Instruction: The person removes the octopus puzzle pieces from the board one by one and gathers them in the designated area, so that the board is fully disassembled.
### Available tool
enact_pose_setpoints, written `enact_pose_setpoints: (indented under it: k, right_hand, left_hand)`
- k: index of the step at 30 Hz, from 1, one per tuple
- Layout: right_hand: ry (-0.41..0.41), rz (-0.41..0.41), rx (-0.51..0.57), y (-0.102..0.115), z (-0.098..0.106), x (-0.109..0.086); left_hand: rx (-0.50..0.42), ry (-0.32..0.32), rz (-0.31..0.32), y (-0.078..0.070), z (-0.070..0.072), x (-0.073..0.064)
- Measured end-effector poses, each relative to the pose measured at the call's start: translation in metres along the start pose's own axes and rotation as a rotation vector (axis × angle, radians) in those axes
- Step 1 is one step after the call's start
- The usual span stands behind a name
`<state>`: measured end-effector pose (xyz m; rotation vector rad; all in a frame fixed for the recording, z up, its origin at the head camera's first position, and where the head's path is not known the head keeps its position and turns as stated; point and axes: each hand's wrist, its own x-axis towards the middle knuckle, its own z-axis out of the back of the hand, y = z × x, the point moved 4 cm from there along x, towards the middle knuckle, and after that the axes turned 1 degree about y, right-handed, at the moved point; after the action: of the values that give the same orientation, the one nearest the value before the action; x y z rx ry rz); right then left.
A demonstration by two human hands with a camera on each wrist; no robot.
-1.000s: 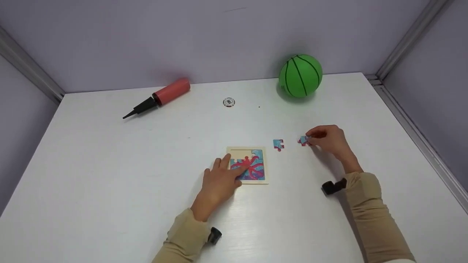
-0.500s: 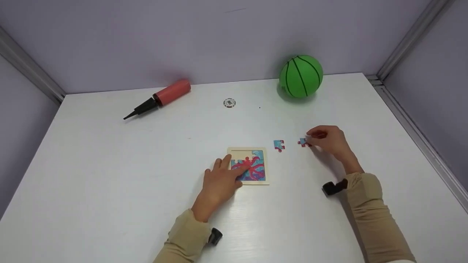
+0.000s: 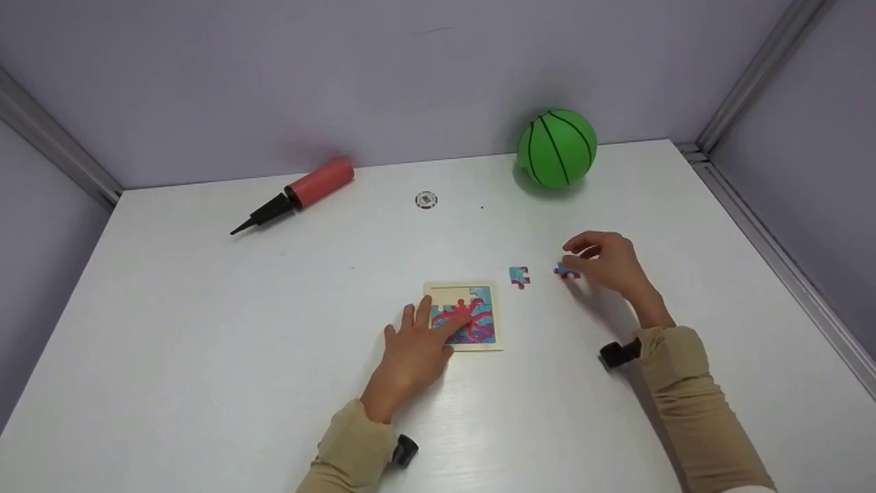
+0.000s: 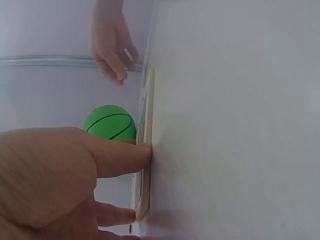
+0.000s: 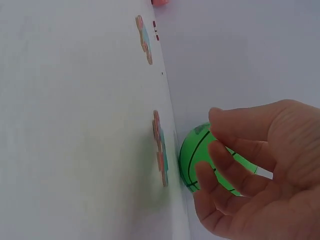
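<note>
While our left hand (image 3: 410, 352) lies flat with straight fingers pressing on the puzzle board (image 3: 465, 315) near the middle of the white table (image 3: 205, 329), our right hand (image 3: 606, 263) hovers just beside a loose puzzle piece (image 3: 565, 271) lying flat on the table to the board's right; the right wrist view shows curled fingers (image 5: 227, 172) close to that piece (image 5: 160, 150) but not closed on it, so the right hand holds nothing and the left merely steadies the board with an open palm. We judge the step in hand to be the pick-up of this piece: the next move calls for pinching its thin edge off the smooth surface, which may need a slide or a tilt, then carrying it across to the bare wooden strip along the board's top edge, where the octopus picture is unfinished. A second loose piece (image 3: 519, 275) sits between the board and the first piece, right on the carrying path, so we should lift over it rather than drag. Further off, well clear of the work, stand a green ball (image 3: 556, 148) at the back wall, a small round disc (image 3: 425, 199), and a red pump (image 3: 295, 194) with a black nozzle at the back left
</note>
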<state>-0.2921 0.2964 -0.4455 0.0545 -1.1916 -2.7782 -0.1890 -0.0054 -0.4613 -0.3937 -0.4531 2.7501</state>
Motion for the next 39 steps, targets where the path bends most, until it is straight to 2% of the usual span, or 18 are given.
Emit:
enact_pose_setpoints:
  k: [7, 14, 19, 29, 39]
  right_hand:
    - [0.059, 0.041, 0.026, 0.027, -0.017, 0.002]
    - [0.138, 0.127, 0.07, 0.064, -0.056, 0.008]
    - [0.202, 0.163, 0.078, 0.08, -0.079, 0.012]
    - [0.274, 0.151, 0.067, 0.081, -0.099, 0.011]
    - [0.296, 0.176, 0.031, 0.081, -0.105, 0.01]
  left_hand:
    - [0.006, 0.007, -0.018, 0.0, -0.001, 0.001]
    - [0.03, 0.007, -0.014, 0.002, 0.001, 0.0]
    - [0.05, 0.018, 0.001, 0.002, 0.002, 0.0]
    - [0.07, 0.033, 0.009, 0.001, 0.001, 0.002]
    - [0.069, 0.05, 0.017, 0.001, 0.0, 0.002]
